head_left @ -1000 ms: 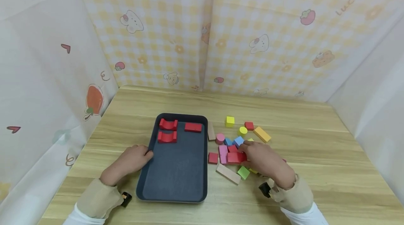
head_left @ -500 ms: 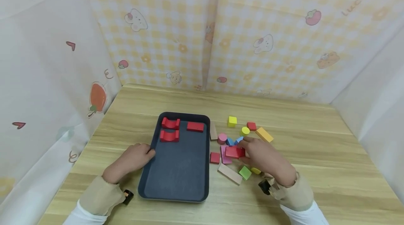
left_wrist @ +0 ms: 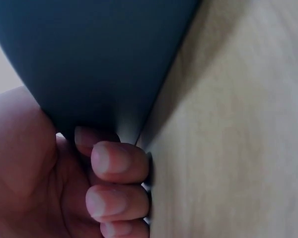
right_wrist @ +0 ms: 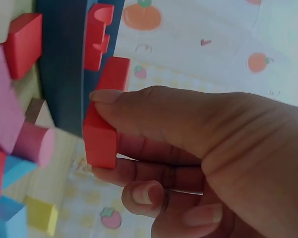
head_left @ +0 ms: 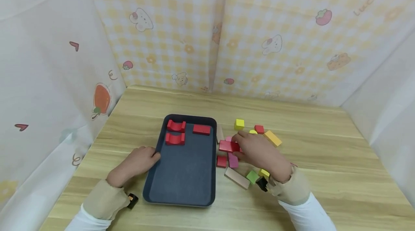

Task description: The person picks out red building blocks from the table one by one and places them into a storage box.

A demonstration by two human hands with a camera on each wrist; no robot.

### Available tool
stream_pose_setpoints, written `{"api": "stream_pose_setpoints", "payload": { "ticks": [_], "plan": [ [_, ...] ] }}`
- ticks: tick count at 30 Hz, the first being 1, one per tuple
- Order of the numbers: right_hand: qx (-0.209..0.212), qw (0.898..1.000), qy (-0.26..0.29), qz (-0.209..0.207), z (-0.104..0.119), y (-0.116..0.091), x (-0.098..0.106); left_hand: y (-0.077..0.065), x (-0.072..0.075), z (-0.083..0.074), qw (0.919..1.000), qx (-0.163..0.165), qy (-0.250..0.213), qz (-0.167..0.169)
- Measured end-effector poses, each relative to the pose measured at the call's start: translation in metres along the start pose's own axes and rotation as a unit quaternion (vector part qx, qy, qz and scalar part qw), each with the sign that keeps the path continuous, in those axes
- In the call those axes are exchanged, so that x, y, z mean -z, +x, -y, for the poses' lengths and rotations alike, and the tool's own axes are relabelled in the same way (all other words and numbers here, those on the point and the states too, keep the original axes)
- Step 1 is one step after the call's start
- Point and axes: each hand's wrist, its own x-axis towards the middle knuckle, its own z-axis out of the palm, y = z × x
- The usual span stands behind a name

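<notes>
My right hand (head_left: 262,153) pinches a long red rectangular block (head_left: 228,146) between thumb and fingers, held up over the loose blocks just right of the tray. In the right wrist view, the thumb lies across one face of this red block (right_wrist: 102,141), with fingertips behind it. At the left side of a dark tray (head_left: 181,177), my left hand (head_left: 137,162) grips the rim. The left wrist view shows its curled fingers (left_wrist: 119,163) against the tray's outer wall, low by the table. Two red arch-cut blocks (head_left: 175,139) and one red rectangular block (head_left: 201,129) lie inside the tray.
Right of the tray lie several loose blocks: a yellow cube (head_left: 239,124), an orange bar (head_left: 273,138), a plain wood bar (head_left: 237,178), a green block (head_left: 252,177), a red cube (head_left: 222,161) and a pink bar (head_left: 232,160). A patterned curtain (head_left: 168,44) stands behind the table.
My right hand has lifted the red rectangular block off the pile and carried it up and left toward the tray. The left hand stays at the tray's rim; the view has shifted slightly.
</notes>
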Motion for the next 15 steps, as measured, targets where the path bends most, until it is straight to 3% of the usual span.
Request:
{"api": "stream_pose_setpoints", "payload": {
  "ticks": [7, 15],
  "plan": [
    [0.012, 1.000, -0.014, 0.008, 0.008, 0.016, 0.009, -0.001, -0.001, -0.001, 1.0000, 0.004, 0.000, 0.000],
    [0.014, 1.000, -0.013, 0.014, 0.011, 0.034, 0.004, 0.000, 0.001, -0.003, 1.0000, 0.002, -0.002, 0.000]
  ]
}}
